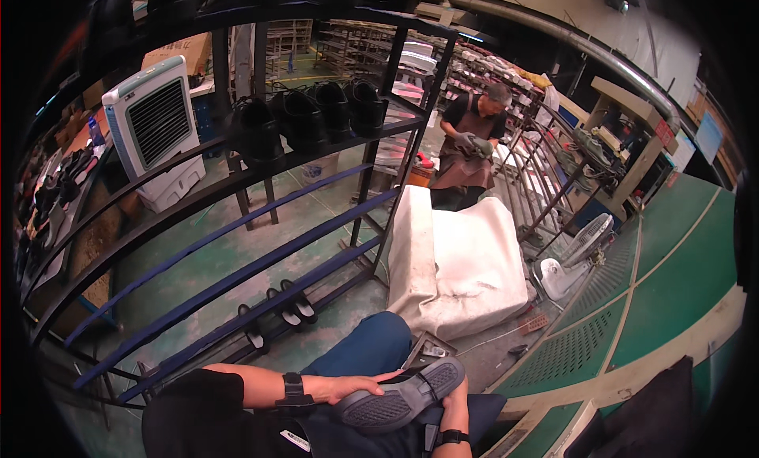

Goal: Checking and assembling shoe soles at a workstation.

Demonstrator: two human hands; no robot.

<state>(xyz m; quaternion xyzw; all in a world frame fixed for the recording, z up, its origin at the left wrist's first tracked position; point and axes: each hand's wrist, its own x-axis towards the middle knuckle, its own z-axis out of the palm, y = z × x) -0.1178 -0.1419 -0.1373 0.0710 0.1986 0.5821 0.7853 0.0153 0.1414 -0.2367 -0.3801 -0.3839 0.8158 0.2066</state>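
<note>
A dark shoe [403, 396] lies sole-up across my lap, its grey ridged sole facing the camera. My left hand [352, 387] rests over the toe end of the sole with the fingers stretched along it; a black band sits on that wrist. My right hand [454, 403] comes up from below at the heel end, mostly hidden under the shoe, with only the wrist and its black band showing. My blue-trousered knee [371, 343] is just beyond the shoe.
A curved metal rack [237, 260] with blue bars stands ahead, with dark shoes [316, 110] on top and several soles [285, 308] low down. A white padded block [458, 260], floor fan [573, 256], air cooler [158, 126], green conveyor [672, 276] and an aproned co-worker [474, 142] surround me.
</note>
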